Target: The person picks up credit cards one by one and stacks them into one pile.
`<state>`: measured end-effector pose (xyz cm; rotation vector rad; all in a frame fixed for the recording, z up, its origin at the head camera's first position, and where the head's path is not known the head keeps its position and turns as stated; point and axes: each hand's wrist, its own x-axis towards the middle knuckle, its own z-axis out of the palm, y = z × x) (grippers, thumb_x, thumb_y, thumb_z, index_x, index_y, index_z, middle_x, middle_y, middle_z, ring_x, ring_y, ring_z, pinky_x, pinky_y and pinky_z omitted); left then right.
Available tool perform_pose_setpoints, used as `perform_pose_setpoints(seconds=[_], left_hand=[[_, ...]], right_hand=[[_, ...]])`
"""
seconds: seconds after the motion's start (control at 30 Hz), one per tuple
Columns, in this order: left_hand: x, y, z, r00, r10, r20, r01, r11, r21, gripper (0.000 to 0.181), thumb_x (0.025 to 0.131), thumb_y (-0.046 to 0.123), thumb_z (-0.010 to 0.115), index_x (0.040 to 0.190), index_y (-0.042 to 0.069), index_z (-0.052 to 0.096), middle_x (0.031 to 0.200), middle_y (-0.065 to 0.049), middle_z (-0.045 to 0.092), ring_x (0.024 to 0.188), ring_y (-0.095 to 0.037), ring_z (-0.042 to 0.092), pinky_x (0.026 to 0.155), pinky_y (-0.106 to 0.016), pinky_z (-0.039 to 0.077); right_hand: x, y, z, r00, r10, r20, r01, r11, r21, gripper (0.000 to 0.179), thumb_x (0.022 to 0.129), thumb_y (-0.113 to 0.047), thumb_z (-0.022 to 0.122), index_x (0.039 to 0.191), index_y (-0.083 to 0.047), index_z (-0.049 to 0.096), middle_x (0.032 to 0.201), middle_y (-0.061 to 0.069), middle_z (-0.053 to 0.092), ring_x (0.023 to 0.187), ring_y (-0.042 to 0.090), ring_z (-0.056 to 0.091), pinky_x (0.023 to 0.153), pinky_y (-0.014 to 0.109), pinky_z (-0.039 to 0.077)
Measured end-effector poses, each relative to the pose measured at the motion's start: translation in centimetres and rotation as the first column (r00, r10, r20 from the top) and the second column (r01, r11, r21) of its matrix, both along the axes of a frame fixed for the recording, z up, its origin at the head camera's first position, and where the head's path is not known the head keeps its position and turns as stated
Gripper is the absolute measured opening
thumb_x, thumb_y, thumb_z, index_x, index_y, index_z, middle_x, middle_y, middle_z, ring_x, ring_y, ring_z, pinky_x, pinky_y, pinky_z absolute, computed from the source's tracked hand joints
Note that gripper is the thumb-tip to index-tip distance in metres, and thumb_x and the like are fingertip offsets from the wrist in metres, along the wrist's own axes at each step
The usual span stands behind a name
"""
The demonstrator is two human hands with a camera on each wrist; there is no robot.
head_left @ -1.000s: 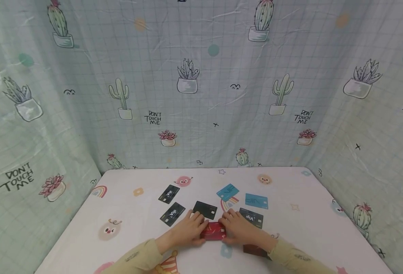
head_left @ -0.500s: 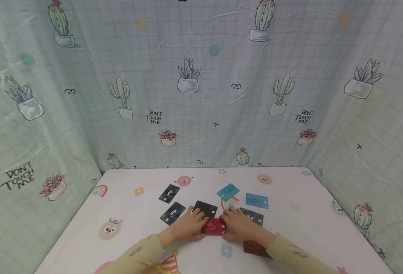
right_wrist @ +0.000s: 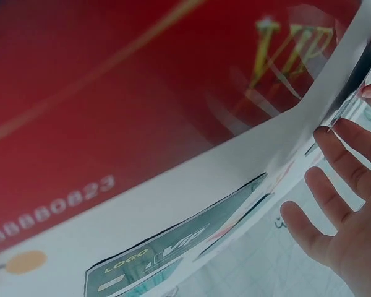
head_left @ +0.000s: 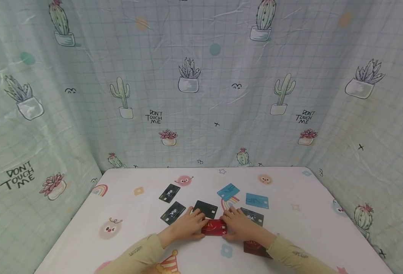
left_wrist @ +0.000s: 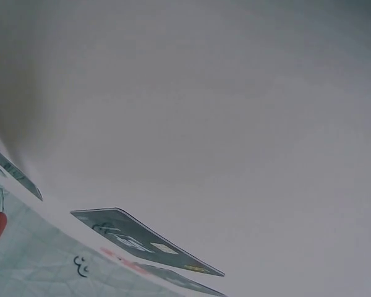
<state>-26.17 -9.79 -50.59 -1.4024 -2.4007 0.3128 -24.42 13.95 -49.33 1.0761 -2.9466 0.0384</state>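
A red VIP card (head_left: 214,228) is held between both hands at the middle of the table. My left hand (head_left: 189,224) pinches its left end between thumb and fingers; my right hand (head_left: 237,225) does the same at its right end. Just beyond lies a black card (head_left: 205,209), partly covered by the left fingertips. A second red VIP card (head_left: 254,248) lies under the right forearm and fills much of the right wrist view. Beyond the right hand, a black VIP card (head_left: 253,216) is partly hidden.
Two black VIP cards (head_left: 173,213) lie to the left, one behind the other. Farther back on the right are two blue VIP cards (head_left: 257,200). The white patterned tabletop (head_left: 136,213) meets a hanging cactus-print cloth (head_left: 201,144) behind and at both sides.
Both hands have shifted slightly away from the body with the red card, mostly in the first half second. More of the red card under the right forearm now shows.
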Motion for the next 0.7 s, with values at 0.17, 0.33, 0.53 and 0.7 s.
perform_pose_setpoints(seconds=[0.17, 0.33, 0.53, 0.7], left_hand=[[0.06, 0.0, 0.07, 1.0, -0.004, 0.006, 0.004, 1.0, 0.008, 0.046, 0.082, 0.051, 0.052, 0.116, 0.021, 0.056, 0.104, 0.005, 0.058, 0.098, -0.014, 0.047, 0.088, -0.044, 0.043], [0.06, 0.07, 0.09, 1.0, 0.013, -0.011, -0.013, 1.0, -0.004, 0.045, 0.082, 0.052, 0.052, 0.114, 0.022, 0.057, 0.105, 0.005, 0.058, 0.099, -0.013, 0.047, 0.089, -0.045, 0.043], [0.03, 0.11, 0.08, 0.999, 0.03, -0.03, -0.03, 1.0, -0.009, 0.044, 0.081, 0.054, 0.051, 0.111, 0.022, 0.058, 0.105, 0.006, 0.059, 0.098, -0.013, 0.048, 0.089, -0.047, 0.042], [0.01, 0.09, -0.1, 0.999, 0.025, -0.048, -0.024, 1.0, 0.008, 0.044, 0.08, 0.054, 0.052, 0.109, 0.022, 0.059, 0.103, 0.006, 0.059, 0.096, -0.012, 0.048, 0.088, -0.048, 0.042]], right_hand=[[-0.06, 0.05, -0.13, 1.0, 0.005, -0.001, -0.005, 1.0, -0.003, 0.054, 0.074, -0.051, 0.062, 0.115, -0.016, 0.053, 0.108, -0.002, 0.053, 0.102, 0.019, 0.044, 0.091, 0.048, 0.041], [-0.11, 0.06, -0.15, 1.0, 0.005, 0.007, -0.005, 1.0, -0.003, 0.055, 0.074, -0.051, 0.062, 0.116, -0.017, 0.053, 0.108, -0.002, 0.053, 0.1, 0.018, 0.043, 0.09, 0.048, 0.041], [-0.28, 0.09, -0.29, 1.0, 0.007, -0.002, -0.007, 1.0, 0.006, 0.056, 0.074, -0.054, 0.061, 0.116, -0.017, 0.053, 0.109, -0.002, 0.053, 0.099, 0.017, 0.043, 0.089, 0.047, 0.041], [-0.31, 0.12, -0.27, 0.999, 0.02, -0.031, -0.02, 1.0, 0.014, 0.057, 0.074, -0.056, 0.059, 0.116, -0.018, 0.054, 0.108, -0.003, 0.053, 0.097, 0.015, 0.041, 0.086, 0.042, 0.042]])
